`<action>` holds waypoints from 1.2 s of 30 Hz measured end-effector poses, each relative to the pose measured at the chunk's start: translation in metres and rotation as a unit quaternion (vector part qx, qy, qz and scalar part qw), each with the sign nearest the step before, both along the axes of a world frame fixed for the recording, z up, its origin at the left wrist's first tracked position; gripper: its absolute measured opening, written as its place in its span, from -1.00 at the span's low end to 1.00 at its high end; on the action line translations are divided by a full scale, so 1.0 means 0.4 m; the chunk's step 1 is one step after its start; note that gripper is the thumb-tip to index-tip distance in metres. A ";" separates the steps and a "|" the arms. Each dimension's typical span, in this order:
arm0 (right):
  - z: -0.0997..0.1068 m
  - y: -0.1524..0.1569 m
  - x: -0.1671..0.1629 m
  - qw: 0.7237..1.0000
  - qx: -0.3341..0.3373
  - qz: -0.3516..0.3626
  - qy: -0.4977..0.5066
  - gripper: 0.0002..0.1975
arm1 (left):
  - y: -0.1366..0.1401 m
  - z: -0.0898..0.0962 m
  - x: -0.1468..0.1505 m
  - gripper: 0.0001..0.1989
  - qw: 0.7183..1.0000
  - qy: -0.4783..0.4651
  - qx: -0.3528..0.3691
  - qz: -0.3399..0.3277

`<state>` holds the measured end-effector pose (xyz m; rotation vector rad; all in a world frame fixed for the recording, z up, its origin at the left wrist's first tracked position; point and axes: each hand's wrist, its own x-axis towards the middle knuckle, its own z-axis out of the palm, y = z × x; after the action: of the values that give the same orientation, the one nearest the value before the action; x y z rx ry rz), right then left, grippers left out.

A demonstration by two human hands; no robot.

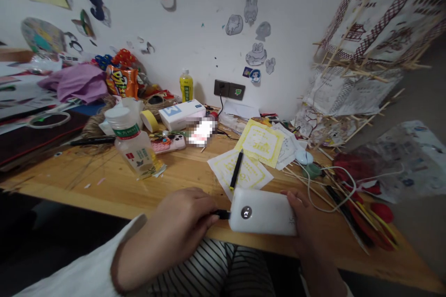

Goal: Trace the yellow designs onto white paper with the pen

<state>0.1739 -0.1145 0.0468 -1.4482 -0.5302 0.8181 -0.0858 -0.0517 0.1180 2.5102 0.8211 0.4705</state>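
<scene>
Near the table's front edge, a white power bank with a small lit round display is gripped at its right end by my right hand. My left hand pinches a black cable plug against the left end of the power bank. Whether the plug sits fully in the port I cannot tell. Just behind the power bank, a black marker lies on a sheet with yellow printing. A second yellow-printed sheet partly overlaps it.
A clear plastic bottle, a pink phone, yellow tape and a white box stand or lie left of centre. Sticks, a white cord and a plastic bag crowd the right, below a paper lantern structure.
</scene>
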 end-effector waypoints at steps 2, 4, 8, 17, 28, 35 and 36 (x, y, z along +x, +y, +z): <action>0.004 0.003 -0.009 0.999 -0.009 -0.014 0.032 -0.64 | -0.002 -0.003 -0.006 -0.79 1.000 0.011 0.015 0.021; 0.006 0.005 -0.017 0.999 -0.007 -0.007 0.048 -0.64 | -0.003 -0.006 -0.014 -0.77 1.000 0.011 0.022 0.015; 0.007 0.005 -0.026 0.996 -0.016 0.000 0.088 -0.63 | 0.002 -0.015 -0.026 -0.76 0.998 -0.010 0.063 -0.028; 0.009 -0.005 -0.020 0.997 -0.016 -0.007 0.072 -0.60 | 0.010 -0.019 -0.036 -0.50 0.974 -0.022 0.223 -0.044; 0.016 -0.006 -0.027 0.998 -0.016 0.015 0.057 -0.63 | 0.014 -0.049 -0.023 -0.51 0.986 -0.004 -0.167 0.026; 0.035 0.003 -0.045 0.998 -0.027 -0.008 0.060 -0.60 | 0.013 -0.047 -0.002 -0.53 0.982 0.040 -0.179 0.045; 0.038 0.004 -0.047 0.997 -0.025 -0.013 0.065 -0.60 | 0.011 -0.042 0.002 -0.53 0.982 0.047 -0.179 0.045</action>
<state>0.1550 -0.1129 0.0622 -1.4345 -0.3941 0.9035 -0.0852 -0.0474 0.1011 2.1820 0.9628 0.2109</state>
